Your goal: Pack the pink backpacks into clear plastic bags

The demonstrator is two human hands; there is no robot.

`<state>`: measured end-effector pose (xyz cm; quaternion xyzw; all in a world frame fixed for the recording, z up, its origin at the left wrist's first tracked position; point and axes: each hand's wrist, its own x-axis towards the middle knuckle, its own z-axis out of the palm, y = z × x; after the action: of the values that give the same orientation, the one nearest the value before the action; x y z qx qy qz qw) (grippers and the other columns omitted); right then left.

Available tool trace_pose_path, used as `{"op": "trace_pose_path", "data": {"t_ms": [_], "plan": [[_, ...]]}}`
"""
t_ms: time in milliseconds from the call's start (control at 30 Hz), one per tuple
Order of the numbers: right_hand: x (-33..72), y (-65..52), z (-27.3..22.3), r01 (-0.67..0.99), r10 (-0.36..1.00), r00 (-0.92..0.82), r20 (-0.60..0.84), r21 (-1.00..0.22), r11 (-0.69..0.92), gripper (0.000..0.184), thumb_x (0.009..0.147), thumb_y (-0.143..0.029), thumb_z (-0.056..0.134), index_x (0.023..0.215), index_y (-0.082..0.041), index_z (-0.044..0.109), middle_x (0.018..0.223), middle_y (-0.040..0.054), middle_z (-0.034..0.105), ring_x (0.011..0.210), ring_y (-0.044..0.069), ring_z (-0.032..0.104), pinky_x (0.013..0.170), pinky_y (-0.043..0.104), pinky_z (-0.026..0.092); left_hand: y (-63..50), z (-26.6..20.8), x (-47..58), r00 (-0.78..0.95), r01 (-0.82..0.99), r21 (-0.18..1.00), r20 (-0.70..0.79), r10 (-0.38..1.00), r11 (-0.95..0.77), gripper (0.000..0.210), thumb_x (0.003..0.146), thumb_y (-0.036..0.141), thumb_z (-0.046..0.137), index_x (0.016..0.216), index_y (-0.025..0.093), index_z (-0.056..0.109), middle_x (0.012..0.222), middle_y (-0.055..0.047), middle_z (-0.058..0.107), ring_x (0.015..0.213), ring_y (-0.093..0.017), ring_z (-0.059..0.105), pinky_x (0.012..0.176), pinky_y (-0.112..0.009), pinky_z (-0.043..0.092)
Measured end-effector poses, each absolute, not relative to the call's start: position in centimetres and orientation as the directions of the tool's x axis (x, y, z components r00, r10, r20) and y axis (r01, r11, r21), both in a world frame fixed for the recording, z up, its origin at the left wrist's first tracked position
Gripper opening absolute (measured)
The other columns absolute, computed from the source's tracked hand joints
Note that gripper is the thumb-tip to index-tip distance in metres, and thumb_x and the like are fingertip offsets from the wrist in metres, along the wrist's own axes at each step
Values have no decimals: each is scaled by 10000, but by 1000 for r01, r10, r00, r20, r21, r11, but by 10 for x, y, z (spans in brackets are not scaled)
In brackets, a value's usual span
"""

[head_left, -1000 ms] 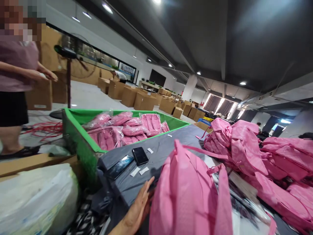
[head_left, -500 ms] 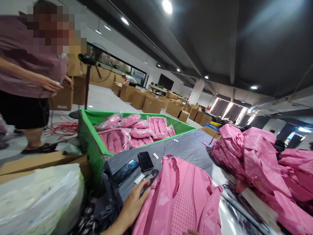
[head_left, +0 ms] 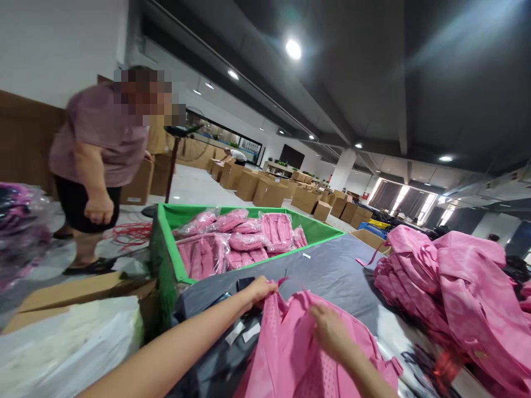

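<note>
A pink backpack (head_left: 286, 342) lies on the grey cloth-covered table (head_left: 336, 271) in front of me, its dotted back panel partly folded. My left hand (head_left: 261, 290) is closed on the backpack's top edge near the carry loop. A little to the right, my right hand (head_left: 329, 331) is closed on the upper part too, slightly blurred, so the exact fold in its fingers is unclear. Behind my left forearm a black phone (head_left: 244, 283) is mostly covered. White paper slips (head_left: 235, 333) lie left of the backpack.
A green-rimmed bin (head_left: 166, 243) holds bagged pink backpacks beyond the table. More pink backpacks (head_left: 464, 293) are heaped at right. A white plastic bag (head_left: 95, 337) sits in an open carton at left. A co-worker (head_left: 103, 143) stands behind it; cartons (head_left: 269, 192) line the floor.
Both hands have moved up to the backpack's top and taken hold of it. The top has folded. The co-worker now leans forward with one arm lowered. The view has shifted left.
</note>
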<state>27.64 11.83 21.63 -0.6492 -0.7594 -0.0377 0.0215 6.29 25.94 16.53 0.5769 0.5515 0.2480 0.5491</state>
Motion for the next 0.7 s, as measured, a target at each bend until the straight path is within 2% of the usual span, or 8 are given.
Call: {"op": "trace_pose_path", "data": {"t_ms": [100, 167, 233, 333, 433, 500, 600, 700], "plan": [[287, 147, 228, 992, 986, -19, 167, 124, -1, 465, 866, 26, 382, 1137, -119, 731, 1322, 247, 633, 1278, 380, 572, 1058, 560, 439, 252, 168, 42, 333, 237, 943, -303, 893, 232, 153, 889, 219, 637, 784, 178, 533, 588, 77, 497, 504, -103, 500, 582, -260, 502], [279, 159, 224, 988, 975, -128, 180, 104, 111, 501, 880, 25, 355, 1170, -161, 720, 1350, 190, 631, 1286, 315, 561, 1085, 477, 428, 244, 170, 40, 340, 158, 967, -243, 909, 199, 123, 799, 212, 646, 862, 189, 543, 603, 81, 504, 512, -114, 494, 588, -274, 494], [264, 171, 214, 968, 945, -249, 213, 54, 243, 592, 875, 38, 348, 1314, -218, 652, 1380, 125, 626, 1284, 240, 558, 1076, 371, 436, 235, 173, 49, 332, 91, 991, -122, 935, 97, 217, 707, 219, 660, 902, 188, 572, 656, 66, 545, 578, -126, 519, 617, -266, 466], [246, 196, 198, 936, 905, -326, 274, -41, 349, 605, 832, 12, 471, 1368, -230, 614, 1459, 123, 574, 1374, 277, 486, 1098, 413, 413, 224, 180, 67, 342, 38, 992, 99, 934, -120, 246, 587, 235, 695, 819, 174, 642, 711, 40, 594, 709, -150, 542, 678, -259, 413], [249, 216, 193, 921, 905, -353, 238, -84, 381, 317, 753, -52, 641, 993, -236, 734, 1130, 46, 734, 1127, 243, 641, 1025, 355, 442, 222, 184, 73, 348, 12, 974, 208, 914, -226, 277, 559, 338, 707, 773, 165, 674, 700, 29, 591, 733, -174, 526, 701, -284, 391], [259, 215, 192, 930, 913, -324, 249, -90, 355, 167, 825, -110, 613, 902, -224, 707, 933, 20, 731, 911, 185, 669, 893, 281, 461, 226, 183, 70, 327, -7, 972, 224, 918, -235, 328, 567, 439, 702, 745, 167, 653, 673, 36, 552, 706, -172, 499, 691, -290, 376], [273, 186, 187, 962, 929, -228, 290, -79, 261, 235, 941, -165, 469, 1008, -203, 691, 914, 65, 716, 788, 173, 640, 704, 252, 405, 236, 181, 66, 304, -48, 975, 219, 927, -215, 433, 553, 582, 717, 633, 184, 566, 611, 55, 462, 651, -148, 433, 646, -276, 328], [273, 136, 177, 976, 956, -197, 219, -50, 213, 199, 883, -159, 517, 834, -197, 705, 803, 55, 691, 675, 156, 594, 619, 258, 348, 242, 178, 82, 303, -113, 978, 200, 932, -174, 524, 509, 655, 747, 577, 190, 517, 571, 67, 409, 602, -122, 376, 599, -261, 280]]}}
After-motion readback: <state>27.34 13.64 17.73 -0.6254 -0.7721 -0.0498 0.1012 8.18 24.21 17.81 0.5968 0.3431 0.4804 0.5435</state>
